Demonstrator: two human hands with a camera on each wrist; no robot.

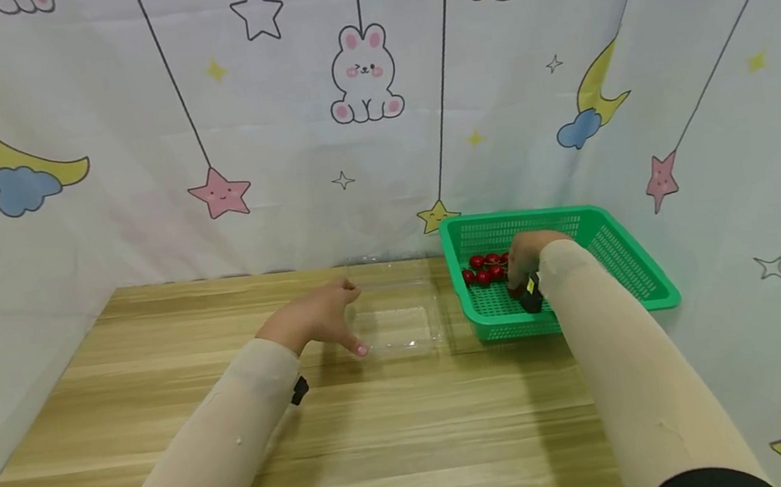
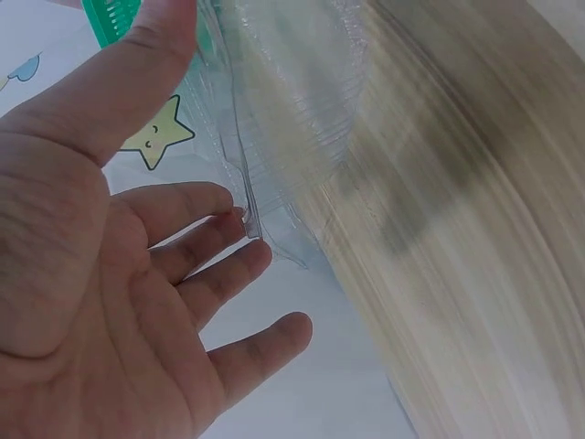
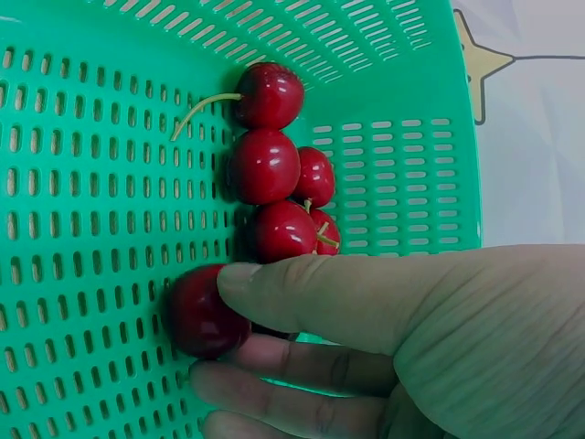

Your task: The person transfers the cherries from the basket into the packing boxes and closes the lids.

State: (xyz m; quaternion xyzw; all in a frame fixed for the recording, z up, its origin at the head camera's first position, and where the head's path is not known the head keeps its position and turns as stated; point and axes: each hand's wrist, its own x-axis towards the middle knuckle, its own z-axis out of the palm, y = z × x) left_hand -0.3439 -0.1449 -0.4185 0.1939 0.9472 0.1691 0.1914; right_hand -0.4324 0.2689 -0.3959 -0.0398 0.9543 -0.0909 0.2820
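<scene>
In the head view my right hand [image 1: 531, 249] reaches into a green plastic basket [image 1: 658, 288] on the right. Its thumb and fingers pinch a dark red cherry [image 3: 207, 315], seen in the right wrist view close to the basket's slotted surface. More cherries [image 3: 265, 166] lie beside it, one with a long green stem. My left hand [image 1: 318, 316] is at the left side of a clear plastic container [image 1: 396, 328]. Its fingers are spread and loosely bent, with fingertips [image 2: 219, 197] at the container's thin rim. The container's see-through walls are hard to make out.
Both the container and the basket stand on a wood-grain table [image 1: 392, 454], near its back edge. A white cloth backdrop [image 1: 308, 96] with cartoon rabbits, stars and moons rises behind and on both sides. The basket lies close to the right-hand cloth.
</scene>
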